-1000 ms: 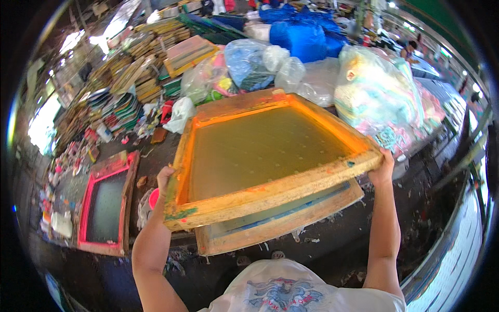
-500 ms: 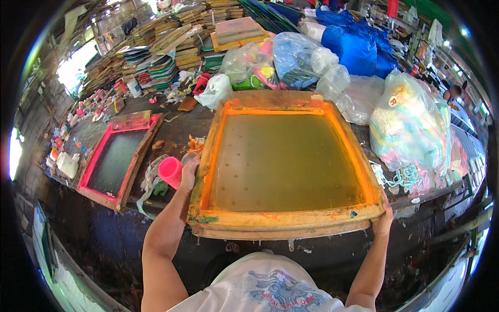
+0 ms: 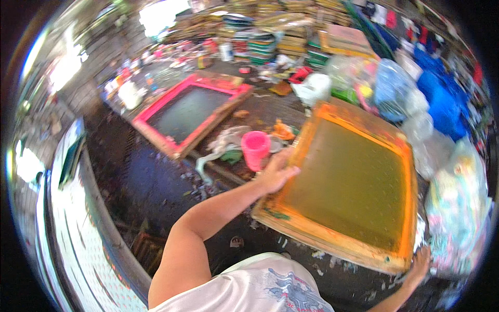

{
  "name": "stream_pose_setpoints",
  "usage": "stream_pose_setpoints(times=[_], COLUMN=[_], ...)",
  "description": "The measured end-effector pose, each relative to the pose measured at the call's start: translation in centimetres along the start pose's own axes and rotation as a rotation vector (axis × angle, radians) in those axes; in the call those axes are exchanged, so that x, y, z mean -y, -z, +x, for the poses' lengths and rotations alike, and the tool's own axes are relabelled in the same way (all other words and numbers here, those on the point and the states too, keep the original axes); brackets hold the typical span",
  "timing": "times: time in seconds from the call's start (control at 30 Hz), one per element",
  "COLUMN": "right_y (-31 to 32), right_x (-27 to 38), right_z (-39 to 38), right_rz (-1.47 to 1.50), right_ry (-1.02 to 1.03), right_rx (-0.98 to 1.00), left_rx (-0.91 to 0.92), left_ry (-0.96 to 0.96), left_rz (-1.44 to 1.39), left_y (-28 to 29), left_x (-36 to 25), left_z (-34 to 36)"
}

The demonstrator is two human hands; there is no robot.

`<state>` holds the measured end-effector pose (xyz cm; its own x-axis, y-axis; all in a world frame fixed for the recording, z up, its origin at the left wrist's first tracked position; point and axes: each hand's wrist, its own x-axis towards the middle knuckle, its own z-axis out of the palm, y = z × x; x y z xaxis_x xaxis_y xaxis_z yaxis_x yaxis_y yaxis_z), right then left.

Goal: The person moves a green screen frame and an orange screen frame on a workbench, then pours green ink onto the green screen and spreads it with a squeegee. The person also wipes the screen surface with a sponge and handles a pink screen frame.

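Observation:
A wooden silk-screen frame (image 3: pixel 353 182) with orange-smeared inner edges and a yellowish-green mesh lies tilted at the table's front edge. My left hand (image 3: pixel 278 172) grips its left rail, thumb on top; the fingers beneath are partly hidden. Just beside the frame's near right corner is my right hand (image 3: pixel 420 262), fingers apart and somewhat blurred. It looks separated from the wood. Close to my left hand stands a pink plastic cup (image 3: pixel 255 148). Farther left rests a second silk-screen frame (image 3: pixel 192 112), with pink edges and dark mesh.
Rags (image 3: pixel 228 143) lie between the two frames. A white plastic bag (image 3: pixel 312 88), a clear bag of pastel cloth (image 3: pixel 457 192) and blue sacks (image 3: pixel 444 99) line the back and right. Stacked wooden frames (image 3: pixel 291 39) stand behind. A pale panelled surface (image 3: pixel 78 218) is at my left.
My view has swung left, so everything appears shifted right and turned. My right hand has loosened from the frame's right side, while the left keeps its grip.

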<state>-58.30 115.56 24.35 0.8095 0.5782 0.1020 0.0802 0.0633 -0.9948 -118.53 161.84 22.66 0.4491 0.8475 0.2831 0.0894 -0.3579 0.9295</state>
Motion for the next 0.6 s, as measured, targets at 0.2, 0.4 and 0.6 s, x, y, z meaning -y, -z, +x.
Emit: stream_pose_setpoints(times=[0.2,0.4,0.6], right_y=[-7.6,-35.0,-64.9], right_x=[9.1,22.0,30.4], right_z=[3.6,-0.8,-10.6], right_rz=[-0.199,-0.427,-0.553], right_ry=[0.447,0.697,1.007], right_rx=[-0.006,0.243,0.678], left_rx=[0.113,0.035,-0.245], left_ry=[-0.4,-0.404,-0.258], left_rz=[0.388,0.52,0.677], left_y=[9.3,26.8,46.0], left_x=[-5.5,-6.9,-5.5], left_z=[-6.1,-13.2,-21.5])
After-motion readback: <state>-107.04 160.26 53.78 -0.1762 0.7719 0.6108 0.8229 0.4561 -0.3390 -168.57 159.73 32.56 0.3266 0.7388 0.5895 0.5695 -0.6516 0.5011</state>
